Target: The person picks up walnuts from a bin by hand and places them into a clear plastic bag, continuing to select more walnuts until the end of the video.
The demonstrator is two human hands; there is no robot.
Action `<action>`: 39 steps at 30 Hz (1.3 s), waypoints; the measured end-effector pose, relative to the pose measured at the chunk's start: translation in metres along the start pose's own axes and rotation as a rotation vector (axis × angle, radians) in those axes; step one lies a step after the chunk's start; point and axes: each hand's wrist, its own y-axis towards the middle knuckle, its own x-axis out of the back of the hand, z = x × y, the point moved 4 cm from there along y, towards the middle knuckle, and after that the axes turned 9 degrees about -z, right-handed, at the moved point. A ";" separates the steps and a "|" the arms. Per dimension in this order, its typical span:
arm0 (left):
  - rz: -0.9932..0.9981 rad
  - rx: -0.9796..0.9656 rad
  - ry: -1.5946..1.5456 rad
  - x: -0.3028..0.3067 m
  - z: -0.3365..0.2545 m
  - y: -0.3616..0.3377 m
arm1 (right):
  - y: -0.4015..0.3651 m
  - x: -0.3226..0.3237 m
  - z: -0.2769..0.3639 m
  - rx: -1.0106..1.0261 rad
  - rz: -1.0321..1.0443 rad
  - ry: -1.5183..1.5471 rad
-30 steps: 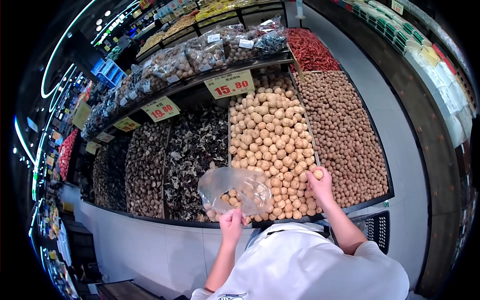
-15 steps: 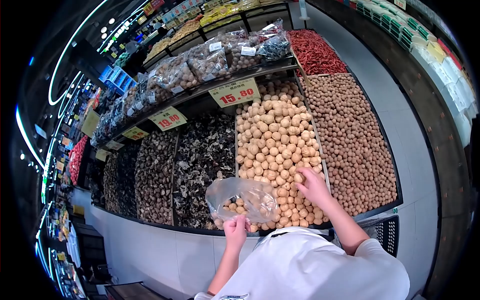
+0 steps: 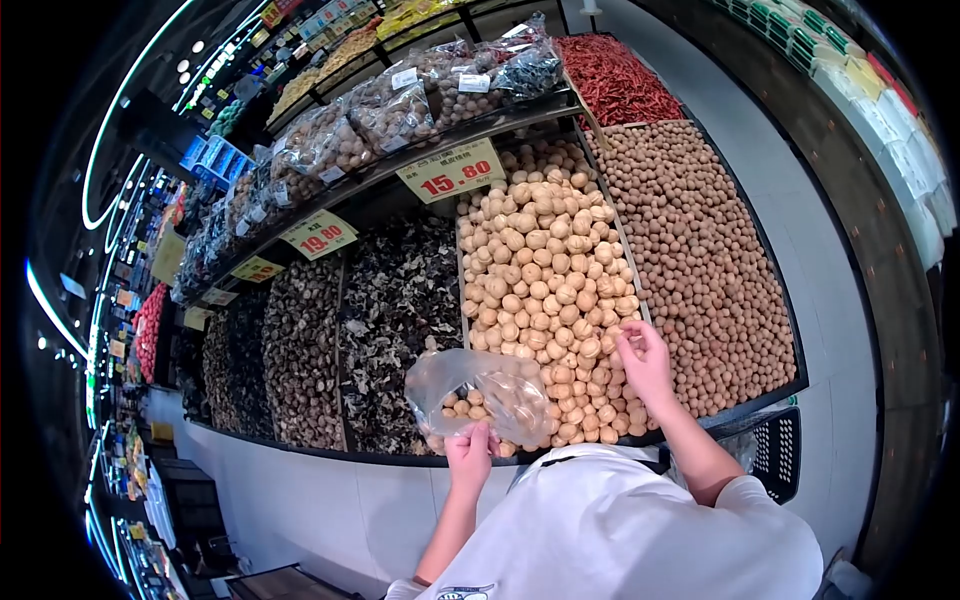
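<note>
My left hand (image 3: 470,452) pinches the rim of a clear plastic bag (image 3: 520,395) at the lower middle. Several walnuts (image 3: 465,404) lie inside the bag, which rests partly over the near edge of the walnut bin. To its right, my right hand (image 3: 645,362) is over the right side of the heaped pale walnuts (image 3: 540,270), beside the divider. Its thumb and fingertips are curled close together against the nuts; what they hold, if anything, is too small to make out.
Small brown nuts (image 3: 700,270) fill the bin on the right, with red dried chilies (image 3: 615,85) behind. Dark dried fungus (image 3: 400,310) lies left of the walnuts. Bagged goods (image 3: 390,115) line a shelf above the price signs (image 3: 452,171). A black basket (image 3: 776,455) is at lower right.
The view has shifted slightly. My right hand has moved right and a little up, toward the divider; the walnut seen at its fingertips before is no longer distinct. My left hand still holds the bag.
</note>
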 end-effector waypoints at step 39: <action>0.000 -0.039 -0.054 0.007 0.005 -0.013 | -0.043 -0.079 0.042 0.801 0.367 -0.391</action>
